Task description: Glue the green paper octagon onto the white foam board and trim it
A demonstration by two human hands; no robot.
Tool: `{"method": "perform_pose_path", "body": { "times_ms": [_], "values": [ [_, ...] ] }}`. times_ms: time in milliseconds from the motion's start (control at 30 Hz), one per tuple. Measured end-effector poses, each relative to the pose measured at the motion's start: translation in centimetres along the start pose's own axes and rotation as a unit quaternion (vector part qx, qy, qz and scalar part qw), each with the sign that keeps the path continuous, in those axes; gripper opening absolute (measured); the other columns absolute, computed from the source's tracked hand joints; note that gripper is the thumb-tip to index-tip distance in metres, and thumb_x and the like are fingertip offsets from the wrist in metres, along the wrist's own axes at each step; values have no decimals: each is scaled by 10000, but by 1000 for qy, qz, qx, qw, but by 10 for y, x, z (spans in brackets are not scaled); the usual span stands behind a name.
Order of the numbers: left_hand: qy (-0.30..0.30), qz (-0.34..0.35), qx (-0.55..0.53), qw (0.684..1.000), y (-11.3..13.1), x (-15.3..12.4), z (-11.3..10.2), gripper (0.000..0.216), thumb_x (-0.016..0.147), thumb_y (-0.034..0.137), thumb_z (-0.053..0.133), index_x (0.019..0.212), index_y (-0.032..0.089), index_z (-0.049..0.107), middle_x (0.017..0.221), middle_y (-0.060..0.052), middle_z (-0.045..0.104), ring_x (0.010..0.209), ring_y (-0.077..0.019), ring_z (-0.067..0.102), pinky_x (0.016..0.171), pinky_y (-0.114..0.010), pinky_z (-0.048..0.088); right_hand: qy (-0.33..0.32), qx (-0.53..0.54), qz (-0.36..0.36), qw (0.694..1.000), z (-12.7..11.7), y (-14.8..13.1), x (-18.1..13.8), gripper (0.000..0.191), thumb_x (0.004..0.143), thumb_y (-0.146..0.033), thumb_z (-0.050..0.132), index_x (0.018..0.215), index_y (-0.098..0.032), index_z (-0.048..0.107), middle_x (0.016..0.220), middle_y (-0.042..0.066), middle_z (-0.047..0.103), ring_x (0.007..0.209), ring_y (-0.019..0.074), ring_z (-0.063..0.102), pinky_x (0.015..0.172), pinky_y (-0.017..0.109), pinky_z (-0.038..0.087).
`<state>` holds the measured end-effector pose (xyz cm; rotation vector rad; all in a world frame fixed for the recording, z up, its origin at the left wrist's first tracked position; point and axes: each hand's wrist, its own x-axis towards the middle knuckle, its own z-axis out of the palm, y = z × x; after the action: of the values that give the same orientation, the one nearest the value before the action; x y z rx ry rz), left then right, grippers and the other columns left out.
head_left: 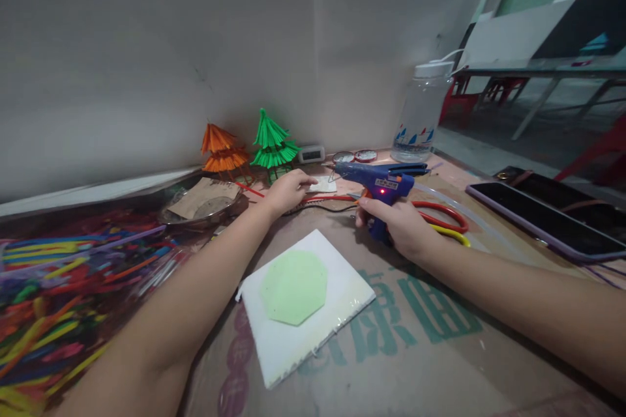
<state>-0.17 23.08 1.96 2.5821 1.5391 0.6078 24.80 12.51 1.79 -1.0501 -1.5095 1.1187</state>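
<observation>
On table (440,365), right hand (403,227) fingers clamped on glue gun (379,180), left hand (286,192) fingers unclear, bowl (169,216) holding paper (205,199)

- Two hands, mid-frame: left hand (286,190), right hand (403,225).
- One glue gun (379,184), centre right.
- Two paper trees, upper centre: orange tree (222,150), green tree (272,141).
- One bottle (423,114), upper right.
- Two phones, right edge: near phone (548,221), far phone (562,199).
- One white board (337,303), one green octagon (293,287), lower centre.
- Coloured sticks (59,287), lower left: too many to count.
</observation>
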Motion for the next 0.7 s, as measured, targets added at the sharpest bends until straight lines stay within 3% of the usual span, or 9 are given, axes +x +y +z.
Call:
{"method": "perform_pose_path", "body": {
  "times_ms": [100,200,267,333,433,567,700],
  "values": [
    [-37,23,6,999,5,-3,-1,237,984,232,613,1157,222,776,1153,-66,723,1085,-207,696,970,-288,536,0,-5,-11,1000,0,-6,-1,342,833,-501,678,663,-204,666,682,38,695,688,185,618,702,316,478],
    [-65,20,23,997,9,-5,0,184,1004,310,637,1070,193,763,1081,-63,735,1037,-216,701,960,-358,559,0,24,-23,999,-5,-21,7,323,822,-517,716,732,-209,680,742,42,720,703,191,654,722,322,520],
    [-75,8,35,997,9,-6,1,227,1018,350,634,1125,166,712,1135,-76,716,1025,-217,695,934,-413,582,17,7,-42,999,-12,-34,20,319,869,-511,683,760,-211,678,761,48,724,693,185,664,717,321,537],
    [-81,-2,45,996,9,-5,1,293,1018,371,640,1223,163,660,1226,-93,682,1051,-222,685,917,-438,596,37,-103,-42,993,-20,-47,41,303,934,-464,631,792,-202,684,777,55,732,693,172,670,693,299,529],
    [-80,-22,61,995,7,-5,-1,328,1016,372,641,1279,176,639,1287,-104,656,1090,-235,674,930,-445,595,18,-320,16,947,-24,-56,79,177,904,-339,718,856,-169,721,820,67,753,751,184,692,650,275,497],
    [-69,-64,86,992,6,-7,-5,344,1011,372,649,1297,182,630,1309,-106,645,1114,-244,667,940,-451,591,12,-400,47,915,-10,-45,119,169,891,-291,765,872,-127,730,861,83,747,837,225,705,714,301,528],
    [-75,-81,95,989,6,-9,-9,344,1012,372,646,1299,182,629,1311,-108,644,1111,-242,668,938,-451,592,-16,-442,86,893,9,-22,135,310,984,-368,678,1208,-155,677,1200,87,702,1024,238,696,870,412,598]
  ]
}}
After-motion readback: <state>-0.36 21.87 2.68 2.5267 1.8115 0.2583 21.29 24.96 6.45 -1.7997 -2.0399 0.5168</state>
